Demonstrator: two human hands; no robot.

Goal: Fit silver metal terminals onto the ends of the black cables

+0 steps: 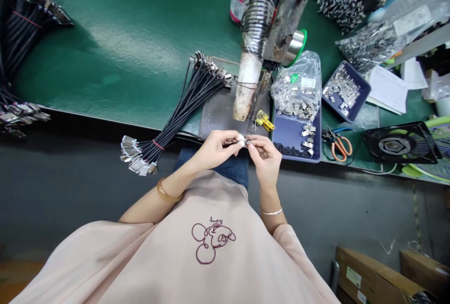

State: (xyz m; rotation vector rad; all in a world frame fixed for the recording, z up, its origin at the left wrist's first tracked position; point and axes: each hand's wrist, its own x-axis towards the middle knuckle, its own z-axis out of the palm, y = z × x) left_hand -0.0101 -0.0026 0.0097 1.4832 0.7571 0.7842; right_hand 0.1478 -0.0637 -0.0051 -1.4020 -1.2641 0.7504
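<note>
At the table's front edge my left hand (218,150) pinches a thin black cable (229,143); white coverings show on its fingertips. My right hand (264,156) meets it fingertip to fingertip, closed in a pinch at the cable's end. Whatever small piece lies between those fingers is mostly hidden. To the left lies a bundle of black cables (179,105) with metal connectors at both ends, tied by a red band and overhanging the edge. Just beyond my right hand is a yellow clip-like tool (265,120). A blue tray (286,137) of small metal connectors and black bits sits to the right.
A wrapped duct nozzle (246,93) hangs above the dark work plate (220,112). Rightward are a bag of connectors (298,84), a smaller tray (365,89), orange-handled pliers (341,147) and a black fan (401,144). More cable bundles (24,27) lie far left.
</note>
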